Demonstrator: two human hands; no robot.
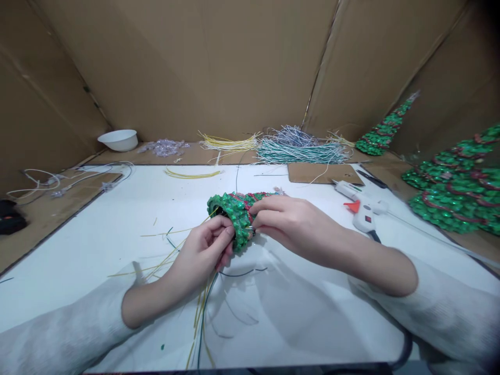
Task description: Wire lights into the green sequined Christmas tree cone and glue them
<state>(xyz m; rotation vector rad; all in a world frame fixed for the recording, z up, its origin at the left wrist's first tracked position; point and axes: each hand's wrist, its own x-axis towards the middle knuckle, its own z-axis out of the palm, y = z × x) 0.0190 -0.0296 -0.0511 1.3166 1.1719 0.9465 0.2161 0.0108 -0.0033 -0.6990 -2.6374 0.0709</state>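
Note:
A small green Christmas tree (pixel 232 205) with red trim lies on its side over the white work surface, its hollow base facing left. My left hand (pixel 213 242) grips the rim of that base, thumb and fingers closed. Thin yellow and dark green wires (pixel 203 307) come out by the base and trail down and left past this hand. My right hand (pixel 281 219) is at the tree's side, fingertips pinched against the green surface near the red trim. A small shiny piece shows at those fingertips, too small to name. The tree's tip is partly hidden behind the right hand.
A white glue gun (pixel 365 216) with a cord lies to the right, near a cardboard piece (pixel 324 173) and a dark pen-like tool (pixel 373 178). Wire bundles (pixel 302 151) and a white bowl (pixel 118 139) line the back. Finished-looking trees (pixel 449 192) stand right.

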